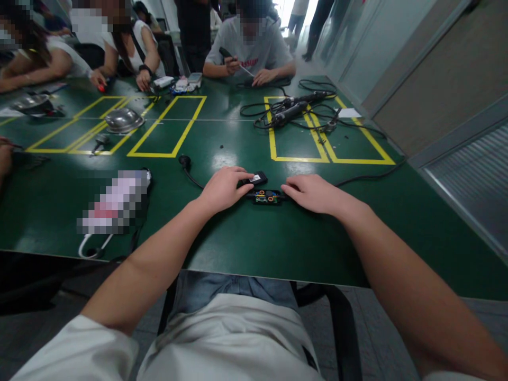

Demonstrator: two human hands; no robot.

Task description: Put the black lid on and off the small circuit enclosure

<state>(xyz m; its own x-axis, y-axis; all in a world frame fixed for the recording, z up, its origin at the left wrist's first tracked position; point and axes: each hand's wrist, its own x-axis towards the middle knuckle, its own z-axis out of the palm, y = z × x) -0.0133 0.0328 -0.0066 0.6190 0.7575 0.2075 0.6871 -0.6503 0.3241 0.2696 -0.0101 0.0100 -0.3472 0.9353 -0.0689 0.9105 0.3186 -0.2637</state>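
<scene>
An opened black plastic case lies on the green table, its circuit board and copper-coloured coils exposed. Just beyond it is a black cover with a white label. My left hand has its thumb and fingertips closed at the left end of this cover, beside the opened case. At the case's right end, my right hand is closed, fingertips on the black cable where it enters the case. A black cable with a plug runs out from behind my left hand; its grip on that cable is hidden.
To the left lies a blurred-out phone-like object with a white strap. Black corded tools lie beyond my right hand. A metal bowl stands at the far left. Across the table a person holds a screwdriver. Yellow tape marks rectangles.
</scene>
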